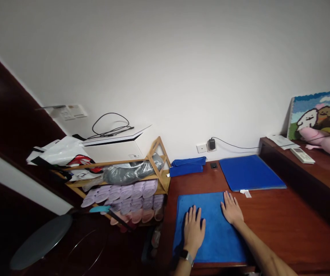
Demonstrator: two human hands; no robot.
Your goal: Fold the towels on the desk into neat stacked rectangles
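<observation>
A light blue cloth (210,230) lies spread flat near the front edge of the brown wooden desk (291,218). My left hand (194,231) rests flat on the left part of it, fingers spread, a watch on the wrist. On the cloth's upper right edge lies my right hand (232,208), also flat with fingers apart. Behind it is a darker blue cloth (251,172), laid out flat with white tags at its front edge. A folded blue cloth (187,166) sits at the back left of the desk by the wall.
Left of the desk stands a wooden rack (161,178) with rows of lilac and pink slippers (133,191) and a white box (113,148). A round stool (41,241) is lower left. On the raised right ledge lie a remote (302,155) and a pink plush toy (328,142).
</observation>
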